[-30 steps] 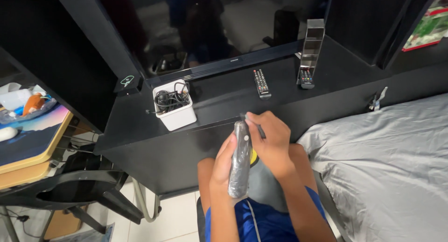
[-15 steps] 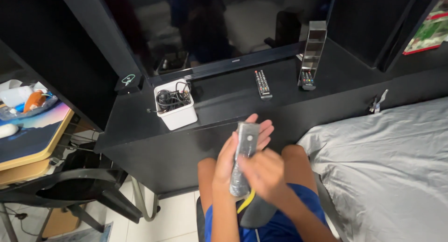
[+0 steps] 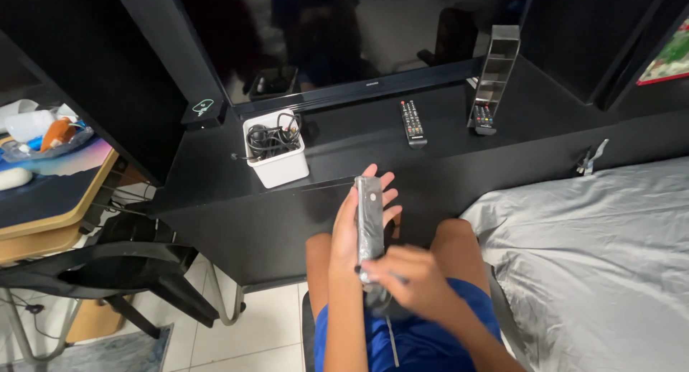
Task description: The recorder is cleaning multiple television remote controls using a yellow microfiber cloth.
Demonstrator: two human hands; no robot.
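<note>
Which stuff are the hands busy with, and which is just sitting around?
In use:
left hand
right hand
grey remote

Lying about:
white box of cables
black remote
slotted holder
grey bedsheet

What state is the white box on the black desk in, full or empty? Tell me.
Partly full: the white box sits upright with its top open, and a tangle of black cables shows inside. How deep they go cannot be told.

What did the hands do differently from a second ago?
The right hand slid from the top end of the grey remote down to its bottom end, near the lap. The left hand kept holding the remote upright, its fingers now opened out behind it. The white box of cables and the black remote on the cabinet stayed put.
</note>
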